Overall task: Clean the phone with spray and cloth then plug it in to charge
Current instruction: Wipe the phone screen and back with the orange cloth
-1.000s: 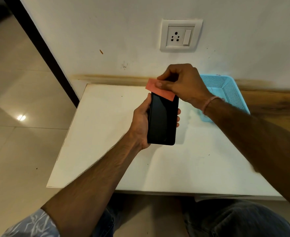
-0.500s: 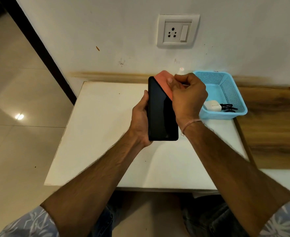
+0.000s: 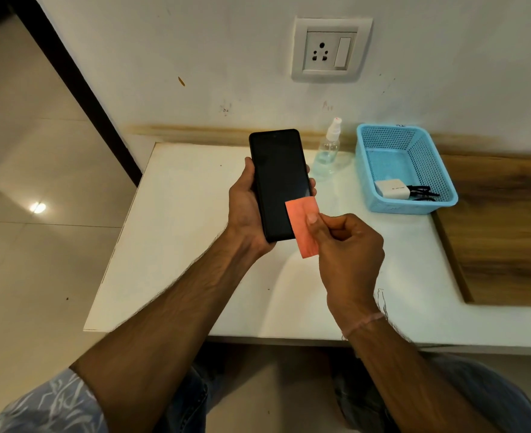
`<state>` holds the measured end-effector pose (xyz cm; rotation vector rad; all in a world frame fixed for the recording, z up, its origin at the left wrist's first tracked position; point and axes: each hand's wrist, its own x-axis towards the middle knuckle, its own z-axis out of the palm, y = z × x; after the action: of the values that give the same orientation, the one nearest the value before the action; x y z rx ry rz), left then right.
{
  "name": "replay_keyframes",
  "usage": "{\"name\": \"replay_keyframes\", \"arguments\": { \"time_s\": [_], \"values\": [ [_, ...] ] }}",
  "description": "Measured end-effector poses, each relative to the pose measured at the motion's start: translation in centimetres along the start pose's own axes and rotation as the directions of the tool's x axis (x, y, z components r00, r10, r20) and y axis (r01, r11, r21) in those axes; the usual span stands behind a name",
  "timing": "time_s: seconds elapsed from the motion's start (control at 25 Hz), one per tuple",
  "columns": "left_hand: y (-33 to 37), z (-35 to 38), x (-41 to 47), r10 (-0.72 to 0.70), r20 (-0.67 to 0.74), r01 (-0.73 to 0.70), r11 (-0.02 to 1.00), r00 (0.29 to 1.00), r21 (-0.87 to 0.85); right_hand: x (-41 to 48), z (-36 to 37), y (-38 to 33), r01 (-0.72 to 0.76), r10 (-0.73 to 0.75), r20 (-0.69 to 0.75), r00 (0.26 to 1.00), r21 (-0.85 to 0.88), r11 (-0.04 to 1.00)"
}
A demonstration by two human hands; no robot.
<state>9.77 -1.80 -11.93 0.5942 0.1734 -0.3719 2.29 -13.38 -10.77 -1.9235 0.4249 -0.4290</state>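
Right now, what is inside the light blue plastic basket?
The basket holds a white charger block and a black cable at its near end. Its front wall hides part of the cable.

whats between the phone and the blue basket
The clear spray bottle stands between the phone and the blue basket, close to the wall; the head view shows it.

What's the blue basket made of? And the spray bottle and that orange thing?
The blue basket looks like moulded plastic: even colour, a grid of small holes. The spray bottle seems clear plastic, since the table shows through it. The orange cloth, pinched by the right hand, looks like thin matte fabric, maybe a wipe.
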Motion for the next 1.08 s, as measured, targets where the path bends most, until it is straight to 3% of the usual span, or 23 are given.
{"name": "replay_keyframes", "arguments": {
  "time_s": [0.52,0.84,1.08],
  "values": [
    [-1.1,0.4,0.3,0.063,-0.119,-0.043,0.986,0.991,0.163,11.1,4.4,-7.2,0.052,-0.059,-0.061,0.996,-0.101,0.993],
    [0.4,1.1,-0.4,-0.017,-0.062,0.022,0.997,0.998,0.074,3.8,0.3,-2.2,0.132,-0.131,0.018,0.991,-0.123,0.983],
    [0.4,1.8,-1.2,-0.087,0.038,0.089,0.993,0.995,-0.071,0.6,-2.0,-0.6,0.346,-0.314,0.192,0.93,-0.165,0.923]
  ]
}}
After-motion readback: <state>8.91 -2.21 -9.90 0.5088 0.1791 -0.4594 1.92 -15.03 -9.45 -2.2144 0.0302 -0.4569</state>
